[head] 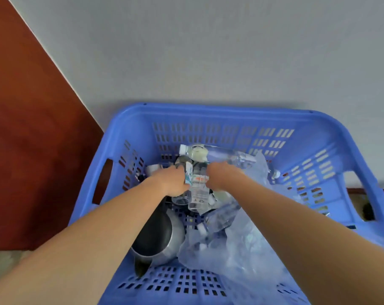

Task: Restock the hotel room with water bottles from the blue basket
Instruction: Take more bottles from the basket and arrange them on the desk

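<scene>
head cam, looking down into the blue basket (208, 109), which sits against a grey wall (208, 51) with a red-brown wood panel (32, 128) to the left. both arms reach in from the near edge and the hands are close together mid-basket, separated only by bottles. left hand (173, 181) has its fingers wrapped round the left bottle (180, 198), a clear one with a white-blue label, base pointing toward the near side. right hand (219, 176) is curled onto the middle bottle (198, 192), a clear bottle with a printed label, tilted with its base near and its neck far; the fingertips are hidden behind it. left bottle and middle bottle touch side by side between the two hands. far bottle (208, 153) lies on its side across the far part of the basket, white cap at the left end, body running right, just beyond the knuckles. one more small cap (276, 174) shows at the right wall of the basket; cannot tell what it belongs to. crumpled clear plastic wrap (241, 249) fills the right and near-right of the basket, under the right forearm. metal kettle (162, 241) lies near-left inside the basket, partly under the left forearm. some dark items under the hands are too blurred to identify. strip of pale floor (1, 260) at near left
</scene>
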The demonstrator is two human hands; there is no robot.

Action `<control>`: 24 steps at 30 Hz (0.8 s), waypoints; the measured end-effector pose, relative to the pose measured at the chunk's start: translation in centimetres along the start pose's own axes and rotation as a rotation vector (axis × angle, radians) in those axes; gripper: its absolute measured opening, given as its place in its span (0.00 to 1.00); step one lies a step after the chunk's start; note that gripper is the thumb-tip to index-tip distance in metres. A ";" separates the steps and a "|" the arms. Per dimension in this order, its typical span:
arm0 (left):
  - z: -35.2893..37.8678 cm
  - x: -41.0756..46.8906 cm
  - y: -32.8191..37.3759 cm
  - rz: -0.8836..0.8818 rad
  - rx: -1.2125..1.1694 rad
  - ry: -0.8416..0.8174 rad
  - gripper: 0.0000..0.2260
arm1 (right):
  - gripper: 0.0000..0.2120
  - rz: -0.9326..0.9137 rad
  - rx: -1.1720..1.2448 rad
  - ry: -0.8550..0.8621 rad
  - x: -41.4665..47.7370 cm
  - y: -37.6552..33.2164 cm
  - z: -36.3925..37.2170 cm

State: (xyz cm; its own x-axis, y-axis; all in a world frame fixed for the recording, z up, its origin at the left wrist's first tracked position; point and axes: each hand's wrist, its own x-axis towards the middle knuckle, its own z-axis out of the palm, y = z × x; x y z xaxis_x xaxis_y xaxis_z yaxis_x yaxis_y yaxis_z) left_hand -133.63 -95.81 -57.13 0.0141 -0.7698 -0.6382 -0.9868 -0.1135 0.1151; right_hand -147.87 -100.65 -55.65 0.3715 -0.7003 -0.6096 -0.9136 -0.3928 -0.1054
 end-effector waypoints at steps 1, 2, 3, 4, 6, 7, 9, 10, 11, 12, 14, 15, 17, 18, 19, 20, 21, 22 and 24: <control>0.6 0.8 -0.5 -0.023 -0.027 0.024 0.30 | 0.05 -0.004 0.003 -0.013 1.1 -0.3 0.6; 1.1 1.7 -0.9 -0.048 -0.056 0.056 0.30 | 0.03 -0.007 0.008 -0.023 2.2 -0.5 1.1; 1.5 2.5 -1.1 -0.076 -0.090 0.087 0.29 | 0.02 -0.004 0.013 -0.034 3.1 -0.6 1.7; 1.7 3.1 -1.2 -0.102 -0.133 0.112 0.29 | 0.02 0.010 0.018 -0.042 3.8 -0.7 2.1; 2.1 4.4 -1.2 -0.143 -0.212 0.151 0.32 | 0.08 0.049 0.038 -0.023 5.3 -0.8 3.0; 2.2 5.1 -1.1 -0.159 -0.234 0.164 0.34 | 0.13 0.071 0.060 0.005 6.0 -0.7 3.3; 2.4 6.2 -0.7 -0.189 -0.255 0.175 0.37 | 0.21 0.125 0.122 0.054 7.3 -0.6 3.9; 2.5 6.7 -0.5 -0.204 -0.263 0.174 0.38 | 0.22 0.151 0.149 0.068 7.8 -0.7 4.1; 2.5 7.2 -0.3 -0.220 -0.267 0.170 0.38 | 0.22 0.171 0.165 0.079 8.2 -0.7 4.3; 2.5 7.6 -0.2 -0.237 -0.264 0.168 0.38 | 0.20 0.186 0.169 0.087 8.6 -0.9 4.5; 2.6 8.1 0.0 -0.266 -0.260 0.170 0.39 | 0.16 0.205 0.191 0.096 8.9 -1.2 5.0; 2.6 8.3 0.0 -0.278 -0.268 0.169 0.39 | 0.16 0.221 0.214 0.098 8.9 -1.4 5.3; 2.7 8.7 0.1 -0.295 -0.300 0.172 0.40 | 0.17 0.248 0.274 0.106 9.1 -1.5 5.9; 2.7 8.9 0.1 -0.298 -0.318 0.177 0.40 | 0.17 0.252 0.312 0.115 9.3 -1.6 6.1; 2.7 9.0 0.0 -0.298 -0.340 0.180 0.39 | 0.17 0.255 0.358 0.117 9.4 -1.7 6.3; 2.6 9.1 0.0 -0.300 -0.361 0.178 0.39 | 0.18 0.257 0.408 0.113 9.6 -1.8 6.3; 2.5 9.1 0.0 -0.303 -0.378 0.171 0.40 | 0.18 0.263 0.456 0.107 9.7 -1.8 6.3; 2.4 9.2 0.1 -0.311 -0.392 0.162 0.41 | 0.19 0.267 0.494 0.107 9.9 -1.8 6.3; 2.3 9.0 0.2 -0.335 -0.415 0.141 0.43 | 0.20 0.279 0.539 0.107 10.0 -1.6 6.3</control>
State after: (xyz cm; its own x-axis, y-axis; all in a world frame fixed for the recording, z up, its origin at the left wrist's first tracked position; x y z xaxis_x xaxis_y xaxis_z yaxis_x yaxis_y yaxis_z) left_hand -134.07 -101.37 -64.61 0.3662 -0.7226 -0.5863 -0.7790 -0.5827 0.2317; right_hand -143.74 -103.20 -66.52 0.0957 -0.7999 -0.5924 -0.9235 0.1507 -0.3527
